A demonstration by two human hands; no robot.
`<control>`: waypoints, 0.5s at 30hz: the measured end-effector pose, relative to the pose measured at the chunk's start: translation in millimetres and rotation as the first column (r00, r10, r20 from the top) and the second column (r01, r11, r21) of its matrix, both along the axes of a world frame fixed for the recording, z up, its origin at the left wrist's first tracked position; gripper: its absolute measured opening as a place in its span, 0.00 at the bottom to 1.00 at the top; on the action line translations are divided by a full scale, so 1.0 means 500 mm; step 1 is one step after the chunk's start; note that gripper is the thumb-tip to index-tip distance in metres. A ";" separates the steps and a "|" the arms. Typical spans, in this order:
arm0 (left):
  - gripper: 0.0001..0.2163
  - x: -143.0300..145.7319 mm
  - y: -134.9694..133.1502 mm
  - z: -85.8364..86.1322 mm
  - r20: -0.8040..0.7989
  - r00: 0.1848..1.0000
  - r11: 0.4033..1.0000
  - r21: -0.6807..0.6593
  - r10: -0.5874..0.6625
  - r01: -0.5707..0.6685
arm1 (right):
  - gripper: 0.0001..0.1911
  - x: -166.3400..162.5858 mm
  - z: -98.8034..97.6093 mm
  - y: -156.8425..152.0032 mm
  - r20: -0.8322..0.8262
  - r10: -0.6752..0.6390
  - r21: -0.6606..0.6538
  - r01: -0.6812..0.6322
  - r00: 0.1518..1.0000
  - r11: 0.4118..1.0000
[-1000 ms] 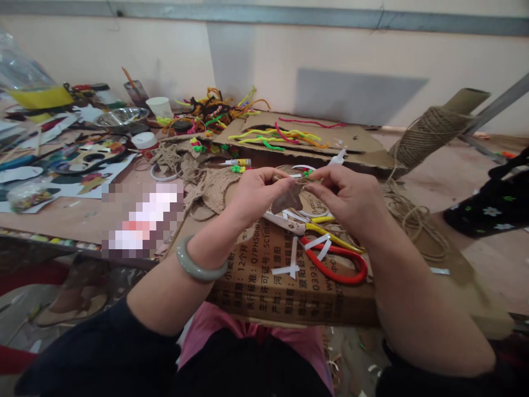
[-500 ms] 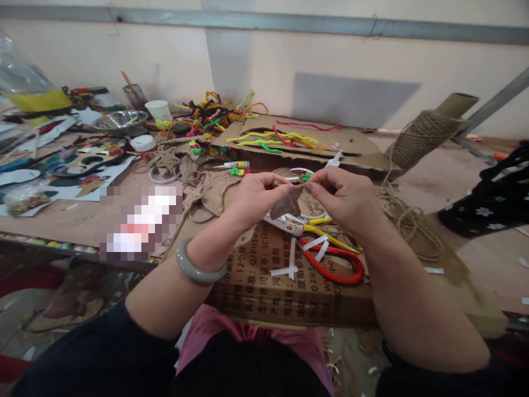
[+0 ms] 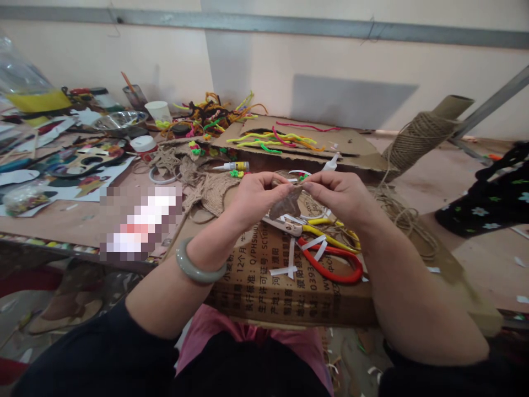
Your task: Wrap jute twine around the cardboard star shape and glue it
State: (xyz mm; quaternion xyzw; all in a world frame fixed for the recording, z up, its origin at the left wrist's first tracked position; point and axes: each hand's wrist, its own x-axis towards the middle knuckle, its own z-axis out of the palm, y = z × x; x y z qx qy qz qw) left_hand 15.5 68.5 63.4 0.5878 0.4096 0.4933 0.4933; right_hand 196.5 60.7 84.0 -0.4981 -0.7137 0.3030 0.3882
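Note:
Between my hands is a small brown star-shaped piece (image 3: 287,205), its upper edge raised above the cardboard box. My left hand (image 3: 260,199) pinches it from the left, thumb on top. With thumb and fingertips together, my right hand (image 3: 336,193) pinches at its upper right edge, where a thin strand of twine seems to run; the fingers partly hide it. Just below lie scissors with red handles (image 3: 330,262) and a yellow-handled tool (image 3: 330,229), with white paper strips (image 3: 292,264) across them. A small green flower (image 3: 303,177) shows behind my fingertips.
The printed cardboard box (image 3: 256,298) is my work surface. A twine roll (image 3: 425,135) leans at right, near a black flowered bag (image 3: 487,198). Behind lie pipe cleaners (image 3: 281,138) and a glue bottle (image 3: 235,166); a coiled twine piece (image 3: 215,193) lies left.
My right hand has shifted slightly left and its fingers have moved closer to the star's edge. My left hand keeps its hold on the star, almost unmoved.

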 end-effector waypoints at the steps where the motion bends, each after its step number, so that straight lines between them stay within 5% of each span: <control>1: 0.07 0.000 0.000 0.000 -0.001 1.000 1.000 -0.001 0.000 0.000 | 0.13 -0.001 0.000 0.000 -0.012 0.003 -0.018 -0.004 1.000 1.000; 15: 0.22 -0.002 -0.002 0.007 0.152 0.978 0.980 -0.116 -0.140 0.159 | 0.11 -0.005 0.004 -0.004 -0.207 -0.052 -0.126 0.027 0.977 0.992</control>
